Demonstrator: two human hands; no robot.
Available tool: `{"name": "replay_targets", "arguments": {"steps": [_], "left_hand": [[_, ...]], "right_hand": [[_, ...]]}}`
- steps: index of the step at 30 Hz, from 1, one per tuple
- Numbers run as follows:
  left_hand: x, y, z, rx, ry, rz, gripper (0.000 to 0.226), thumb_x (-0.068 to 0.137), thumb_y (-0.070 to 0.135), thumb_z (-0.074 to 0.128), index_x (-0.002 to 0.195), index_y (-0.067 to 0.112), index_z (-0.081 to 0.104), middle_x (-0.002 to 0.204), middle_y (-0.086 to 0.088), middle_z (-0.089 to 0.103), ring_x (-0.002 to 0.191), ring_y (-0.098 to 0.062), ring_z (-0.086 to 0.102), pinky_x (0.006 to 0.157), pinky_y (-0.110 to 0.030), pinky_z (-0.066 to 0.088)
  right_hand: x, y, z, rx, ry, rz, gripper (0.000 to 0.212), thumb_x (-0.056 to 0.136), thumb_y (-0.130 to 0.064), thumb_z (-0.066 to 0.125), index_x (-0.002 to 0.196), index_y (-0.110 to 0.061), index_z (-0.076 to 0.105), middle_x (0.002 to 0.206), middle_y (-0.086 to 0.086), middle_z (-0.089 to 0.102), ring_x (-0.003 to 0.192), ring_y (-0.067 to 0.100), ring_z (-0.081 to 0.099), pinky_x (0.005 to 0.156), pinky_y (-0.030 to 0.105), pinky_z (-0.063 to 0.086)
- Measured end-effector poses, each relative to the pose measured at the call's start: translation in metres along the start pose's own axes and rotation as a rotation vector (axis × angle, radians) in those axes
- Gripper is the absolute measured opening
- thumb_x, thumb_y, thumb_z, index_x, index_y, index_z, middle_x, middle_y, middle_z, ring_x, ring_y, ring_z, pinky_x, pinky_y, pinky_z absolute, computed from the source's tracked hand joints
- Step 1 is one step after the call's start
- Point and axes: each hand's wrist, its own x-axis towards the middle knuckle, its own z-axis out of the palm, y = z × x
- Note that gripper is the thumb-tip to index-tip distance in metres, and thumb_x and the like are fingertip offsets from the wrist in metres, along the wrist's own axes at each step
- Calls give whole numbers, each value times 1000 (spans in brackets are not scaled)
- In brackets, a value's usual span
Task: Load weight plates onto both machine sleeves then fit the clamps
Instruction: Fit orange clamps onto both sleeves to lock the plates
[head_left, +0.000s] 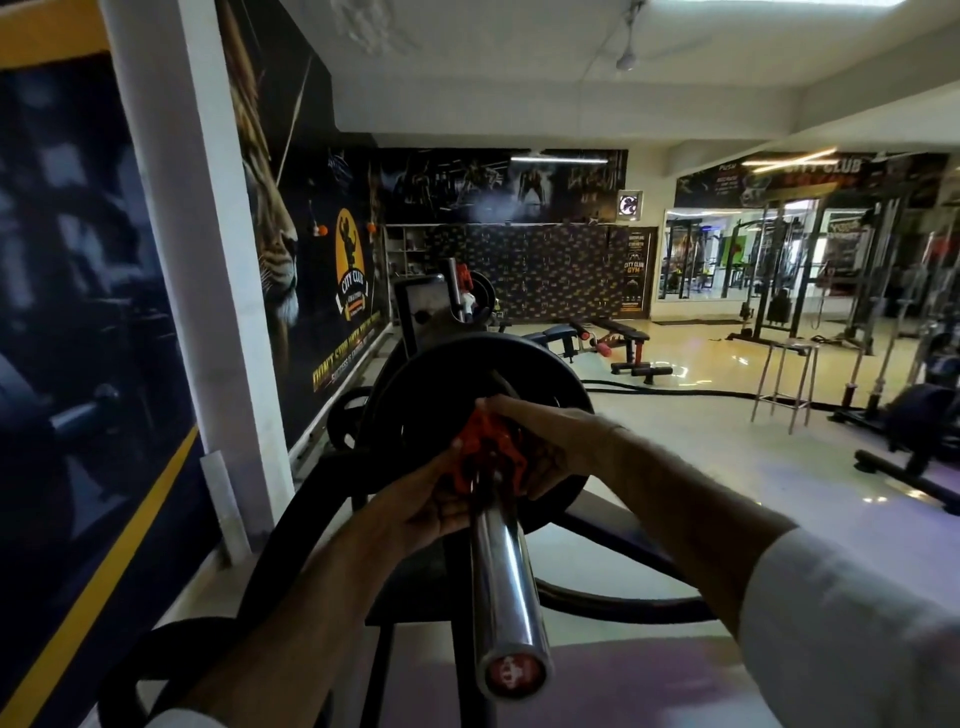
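Observation:
A chrome machine sleeve (506, 577) points toward me, its red end cap low in the view. A black weight plate (447, 379) sits on it further in. An orange clamp (480, 454) is around the sleeve, right against the plate. My left hand (415, 506) grips the clamp from the left and below. My right hand (545, 441) holds it from the right and above, fingers curled over its top. At the machine's far end a second sleeve (457, 291) stands with a plate and something red on it.
The black machine frame (311, 514) curves below and left of the sleeve. A white pillar (208, 291) and a mural wall stand close on the left. Benches (613, 338), a rope on the floor, a metal stool (787, 382) and cable racks fill the right.

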Motion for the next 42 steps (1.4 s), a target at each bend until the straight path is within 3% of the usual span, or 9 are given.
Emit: {"name": "replay_targets", "arguments": {"steps": [4, 10, 16, 24, 27, 30, 32, 37, 42], "left_hand": [[-4, 2, 0, -1, -5, 5, 64, 84, 40, 73, 133, 1, 60, 117, -23, 74, 103, -35, 75, 83, -44, 60], [-7, 3, 2, -31, 9, 14, 58, 89, 36, 71, 133, 0, 60, 121, -26, 71, 110, -39, 72, 90, -48, 59], [-9, 1, 8, -61, 6, -18, 34, 98, 33, 64, 114, 3, 66, 95, -18, 79, 82, -29, 79, 69, -38, 63], [-4, 26, 7, 181, 66, 28, 52, 84, 40, 80, 126, 12, 67, 119, -15, 75, 113, -34, 71, 102, -58, 53], [-1, 28, 14, 216, 92, -1, 46, 85, 36, 79, 123, 11, 68, 115, -12, 77, 107, -31, 74, 94, -53, 58], [0, 29, 14, 200, 67, -28, 48, 82, 34, 81, 122, 10, 69, 108, -12, 78, 91, -26, 78, 74, -43, 64], [-1, 31, 14, 201, 65, -44, 48, 82, 33, 81, 121, 8, 69, 105, -13, 79, 87, -25, 78, 69, -40, 63], [0, 29, 17, 189, 77, -59, 39, 87, 32, 77, 118, 8, 69, 99, -12, 78, 77, -22, 78, 62, -36, 63], [-1, 29, 20, 212, 86, -50, 42, 86, 36, 77, 119, 10, 69, 99, -10, 79, 79, -22, 78, 64, -35, 63]], "right_hand": [[5, -2, -2, 18, -29, 26, 60, 81, -63, 74, 110, -12, 59, 110, 23, 69, 101, 42, 72, 90, 53, 61], [14, 1, -7, 102, -100, 28, 78, 77, -65, 76, 131, -11, 59, 118, 25, 71, 103, 42, 74, 80, 51, 64], [15, 16, -24, 146, -46, -23, 65, 92, -58, 63, 124, -1, 66, 104, 23, 77, 93, 36, 76, 89, 47, 62], [16, 23, -25, 235, -103, -20, 84, 72, -66, 80, 127, -5, 62, 117, 25, 74, 108, 40, 73, 93, 52, 60], [21, 30, -25, 288, -86, 1, 95, 58, -62, 92, 129, -6, 63, 117, 23, 75, 107, 39, 74, 98, 56, 57], [28, 38, -29, 345, -79, 11, 102, 48, -57, 99, 129, -6, 64, 118, 21, 75, 110, 38, 73, 101, 55, 55], [28, 41, -27, 386, -76, 15, 95, 52, -52, 97, 128, -5, 65, 116, 20, 76, 109, 37, 73, 101, 52, 56], [34, 55, -18, 529, -38, 10, 49, 87, -31, 79, 124, -2, 64, 106, 18, 75, 96, 32, 72, 105, 49, 53], [41, 65, -9, 605, -16, 5, 30, 92, -26, 75, 111, -5, 66, 92, 13, 76, 76, 25, 73, 73, 38, 61]]}}
